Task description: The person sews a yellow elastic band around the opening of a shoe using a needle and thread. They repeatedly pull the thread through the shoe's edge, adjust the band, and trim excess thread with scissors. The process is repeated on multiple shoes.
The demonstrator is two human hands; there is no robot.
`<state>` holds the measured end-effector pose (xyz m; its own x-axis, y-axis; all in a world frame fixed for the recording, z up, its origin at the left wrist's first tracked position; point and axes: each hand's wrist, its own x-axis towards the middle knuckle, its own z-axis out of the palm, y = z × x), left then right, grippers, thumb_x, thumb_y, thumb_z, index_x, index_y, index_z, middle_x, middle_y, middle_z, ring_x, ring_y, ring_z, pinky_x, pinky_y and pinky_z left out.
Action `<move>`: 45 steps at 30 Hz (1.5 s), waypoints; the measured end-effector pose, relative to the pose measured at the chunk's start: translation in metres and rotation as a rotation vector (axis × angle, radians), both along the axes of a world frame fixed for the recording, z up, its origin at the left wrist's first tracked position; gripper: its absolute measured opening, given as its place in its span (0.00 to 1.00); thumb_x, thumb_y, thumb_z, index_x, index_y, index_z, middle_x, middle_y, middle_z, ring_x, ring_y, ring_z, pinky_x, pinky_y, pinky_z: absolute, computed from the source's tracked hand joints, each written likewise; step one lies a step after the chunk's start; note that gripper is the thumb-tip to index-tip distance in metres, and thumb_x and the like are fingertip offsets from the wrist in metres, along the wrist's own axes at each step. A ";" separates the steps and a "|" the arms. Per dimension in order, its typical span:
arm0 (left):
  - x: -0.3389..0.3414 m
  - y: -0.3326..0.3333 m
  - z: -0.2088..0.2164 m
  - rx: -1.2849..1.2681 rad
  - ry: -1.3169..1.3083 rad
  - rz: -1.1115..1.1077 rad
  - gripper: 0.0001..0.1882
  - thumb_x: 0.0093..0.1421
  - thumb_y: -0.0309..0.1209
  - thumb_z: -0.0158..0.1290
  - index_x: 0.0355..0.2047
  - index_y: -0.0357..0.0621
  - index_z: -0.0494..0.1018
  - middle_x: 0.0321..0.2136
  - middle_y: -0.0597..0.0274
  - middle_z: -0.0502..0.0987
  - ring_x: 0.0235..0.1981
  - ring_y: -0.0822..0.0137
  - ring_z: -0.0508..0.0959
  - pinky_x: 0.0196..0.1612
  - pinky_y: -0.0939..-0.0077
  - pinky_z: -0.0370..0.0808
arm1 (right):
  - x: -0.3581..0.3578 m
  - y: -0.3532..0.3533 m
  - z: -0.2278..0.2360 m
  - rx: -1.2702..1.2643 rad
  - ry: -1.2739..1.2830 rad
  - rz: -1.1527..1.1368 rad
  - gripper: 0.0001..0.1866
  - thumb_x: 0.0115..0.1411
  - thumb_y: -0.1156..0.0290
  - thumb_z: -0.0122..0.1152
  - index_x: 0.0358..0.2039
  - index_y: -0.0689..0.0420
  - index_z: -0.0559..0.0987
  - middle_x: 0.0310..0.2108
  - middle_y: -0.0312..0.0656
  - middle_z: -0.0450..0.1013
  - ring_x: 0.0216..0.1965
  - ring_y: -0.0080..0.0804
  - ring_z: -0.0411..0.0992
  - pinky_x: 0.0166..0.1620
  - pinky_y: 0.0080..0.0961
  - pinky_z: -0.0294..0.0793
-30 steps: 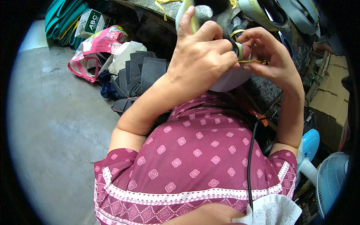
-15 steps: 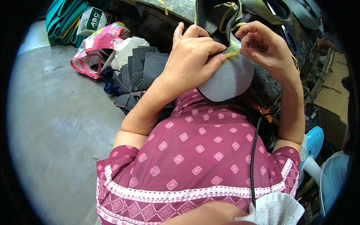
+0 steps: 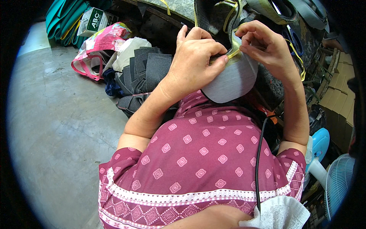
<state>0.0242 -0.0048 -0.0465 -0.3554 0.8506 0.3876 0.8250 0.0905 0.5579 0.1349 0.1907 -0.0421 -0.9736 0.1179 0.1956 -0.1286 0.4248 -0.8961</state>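
A grey sheet piece with a rounded, dark-edged end [image 3: 232,82] lies in front of my chest. My left hand [image 3: 196,57] is closed on its far part, thumb on top, where a dark band [image 3: 230,34] curves up from it. A narrow yellow strip [image 3: 234,53] runs along that join, between my two hands. Its right end is at the pinched thumb and fingertips of my right hand [image 3: 268,47]. What lies under my left fingers is hidden.
Curled grey bands [image 3: 276,14] lie at the far right. Stacked dark grey pieces [image 3: 157,70], a pink bag [image 3: 105,40], a box [image 3: 95,23] and folded teal material [image 3: 65,23] are to the left. A fan [image 3: 339,183] stands at right, and a black cord [image 3: 258,160] hangs over my front.
My right hand has shifted slightly left, closer to my left hand, along with the strip's end. The dark band leans a little more to the left. My left hand has barely moved.
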 end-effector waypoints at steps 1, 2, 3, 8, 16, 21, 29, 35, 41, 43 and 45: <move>0.000 0.000 0.000 -0.011 -0.008 0.002 0.10 0.50 0.32 0.61 0.30 0.40 0.80 0.27 0.58 0.78 0.39 0.61 0.74 0.54 0.63 0.62 | -0.001 -0.001 -0.001 0.009 0.008 -0.003 0.14 0.57 0.81 0.61 0.44 0.56 0.76 0.25 0.30 0.68 0.27 0.13 0.66 0.32 0.14 0.68; 0.001 0.000 -0.001 -0.022 -0.016 0.003 0.10 0.50 0.32 0.61 0.30 0.40 0.80 0.27 0.58 0.77 0.39 0.61 0.74 0.54 0.62 0.61 | -0.001 -0.002 -0.001 0.019 0.016 -0.006 0.14 0.57 0.81 0.61 0.44 0.56 0.76 0.25 0.30 0.68 0.27 0.13 0.66 0.32 0.14 0.68; 0.001 0.001 -0.001 -0.031 -0.025 0.004 0.10 0.50 0.33 0.60 0.30 0.40 0.80 0.28 0.59 0.77 0.40 0.61 0.74 0.55 0.61 0.61 | -0.001 -0.002 -0.001 0.039 0.006 -0.011 0.14 0.56 0.81 0.61 0.44 0.56 0.76 0.24 0.30 0.68 0.27 0.13 0.66 0.32 0.14 0.68; 0.008 0.002 -0.003 -0.068 0.004 0.082 0.11 0.52 0.35 0.61 0.32 0.40 0.80 0.29 0.58 0.76 0.39 0.60 0.75 0.57 0.52 0.59 | -0.003 -0.004 -0.002 0.057 -0.010 -0.028 0.14 0.55 0.80 0.62 0.43 0.56 0.77 0.23 0.32 0.68 0.25 0.15 0.66 0.30 0.16 0.68; 0.005 0.006 -0.006 -0.005 -0.094 0.046 0.12 0.52 0.34 0.63 0.33 0.38 0.80 0.30 0.58 0.76 0.39 0.60 0.75 0.55 0.59 0.61 | 0.004 -0.002 0.013 0.155 -0.125 0.000 0.18 0.52 0.85 0.64 0.44 0.58 0.76 0.29 0.29 0.69 0.29 0.12 0.66 0.31 0.12 0.66; 0.001 0.006 0.000 0.047 -0.139 -0.073 0.11 0.52 0.32 0.63 0.33 0.39 0.80 0.31 0.59 0.77 0.41 0.61 0.74 0.53 0.63 0.63 | 0.018 0.003 0.026 0.160 -0.181 -0.037 0.21 0.48 0.85 0.66 0.44 0.57 0.76 0.31 0.32 0.70 0.33 0.15 0.68 0.35 0.13 0.69; 0.007 0.011 0.006 0.084 -0.210 -0.186 0.11 0.53 0.29 0.62 0.35 0.37 0.80 0.32 0.60 0.78 0.41 0.62 0.74 0.50 0.68 0.67 | 0.032 0.015 0.043 -0.201 0.006 0.149 0.18 0.52 0.85 0.65 0.43 0.62 0.73 0.40 0.37 0.69 0.37 0.20 0.72 0.43 0.18 0.72; 0.006 0.007 0.003 0.057 -0.295 -0.176 0.11 0.55 0.29 0.62 0.36 0.35 0.80 0.34 0.57 0.78 0.42 0.64 0.74 0.45 0.74 0.70 | 0.021 0.015 0.027 -0.008 -0.074 0.023 0.14 0.57 0.83 0.61 0.45 0.61 0.73 0.33 0.34 0.71 0.36 0.18 0.71 0.41 0.16 0.70; 0.008 0.003 0.008 -0.012 -0.453 -0.109 0.11 0.56 0.28 0.61 0.37 0.34 0.79 0.42 0.56 0.75 0.44 0.66 0.73 0.46 0.75 0.70 | 0.015 0.014 0.020 -0.124 -0.034 0.024 0.14 0.58 0.83 0.59 0.46 0.61 0.73 0.34 0.34 0.72 0.37 0.17 0.71 0.41 0.14 0.69; 0.008 0.008 0.011 0.052 -0.511 -0.163 0.10 0.56 0.28 0.60 0.37 0.34 0.78 0.43 0.56 0.74 0.46 0.66 0.73 0.49 0.75 0.69 | 0.020 0.014 0.027 -0.139 -0.022 -0.043 0.14 0.58 0.83 0.59 0.46 0.61 0.73 0.35 0.35 0.73 0.38 0.18 0.71 0.41 0.14 0.69; 0.009 0.016 0.012 0.180 -0.577 -0.269 0.10 0.56 0.27 0.60 0.36 0.35 0.77 0.43 0.56 0.74 0.49 0.65 0.72 0.52 0.74 0.67 | 0.026 0.005 0.032 -0.205 0.114 -0.133 0.14 0.58 0.83 0.59 0.46 0.62 0.73 0.37 0.36 0.72 0.39 0.19 0.72 0.43 0.16 0.71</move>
